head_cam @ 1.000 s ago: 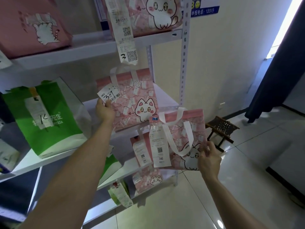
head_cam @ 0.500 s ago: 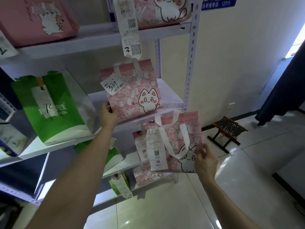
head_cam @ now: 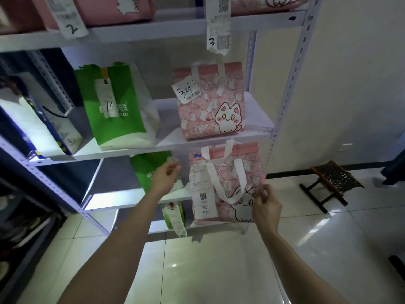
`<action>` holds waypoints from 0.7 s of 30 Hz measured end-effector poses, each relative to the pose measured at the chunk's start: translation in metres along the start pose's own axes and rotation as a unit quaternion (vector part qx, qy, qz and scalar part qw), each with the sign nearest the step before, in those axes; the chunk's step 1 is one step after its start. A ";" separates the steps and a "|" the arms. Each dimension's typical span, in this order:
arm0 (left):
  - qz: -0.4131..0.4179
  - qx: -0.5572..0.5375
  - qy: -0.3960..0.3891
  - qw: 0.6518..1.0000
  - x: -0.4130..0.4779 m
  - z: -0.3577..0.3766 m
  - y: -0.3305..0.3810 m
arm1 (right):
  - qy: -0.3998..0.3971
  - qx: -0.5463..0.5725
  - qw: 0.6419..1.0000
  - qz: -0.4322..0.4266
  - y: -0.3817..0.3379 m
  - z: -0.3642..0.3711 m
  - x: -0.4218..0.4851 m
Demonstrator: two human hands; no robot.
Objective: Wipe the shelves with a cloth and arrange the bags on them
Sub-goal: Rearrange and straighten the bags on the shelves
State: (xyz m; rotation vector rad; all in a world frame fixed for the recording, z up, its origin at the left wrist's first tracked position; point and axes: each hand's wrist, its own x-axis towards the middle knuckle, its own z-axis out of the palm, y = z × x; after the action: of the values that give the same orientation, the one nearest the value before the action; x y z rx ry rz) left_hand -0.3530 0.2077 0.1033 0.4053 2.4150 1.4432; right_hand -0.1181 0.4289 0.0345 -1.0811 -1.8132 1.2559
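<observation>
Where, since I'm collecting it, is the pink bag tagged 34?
Head view: the pink bag stands at the right end of a shelf, right of the green pizza bag.

Mid-frame, a gap's left between the green bag (head_cam: 114,106) and pink cat bag (head_cam: 210,102). The lower shelf's (head_cam: 114,198) right end is blocked by a white-handled bag (head_cam: 228,172).

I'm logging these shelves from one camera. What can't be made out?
Head view:
- Left hand: fingers motion-blurred; whether they hold anything is unclear.
- Top-shelf pink bags: cut off by the upper edge.
- Receipt on the pink bag that the right hand pinches: print too small, only 046 reads.
- Lower green bag: partly behind the left hand.
</observation>
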 end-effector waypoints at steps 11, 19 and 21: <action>-0.140 -0.085 0.017 0.986 -0.156 -0.074 -0.134 | -0.189 -0.016 0.981 -0.049 -0.003 0.111 -0.093; -0.188 -0.089 0.089 0.974 -0.176 -0.157 -0.197 | -0.246 -0.040 0.967 -0.045 -0.014 0.185 -0.172; -0.192 -0.084 0.096 0.973 -0.171 -0.178 -0.211 | -0.247 -0.046 0.967 -0.035 -0.019 0.205 -0.188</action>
State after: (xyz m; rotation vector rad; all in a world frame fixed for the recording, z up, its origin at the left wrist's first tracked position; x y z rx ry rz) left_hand -0.2843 -0.0974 0.0153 -0.2409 2.3171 1.5425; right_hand -0.2199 0.1754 -0.0237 -0.7848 -2.2742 1.5063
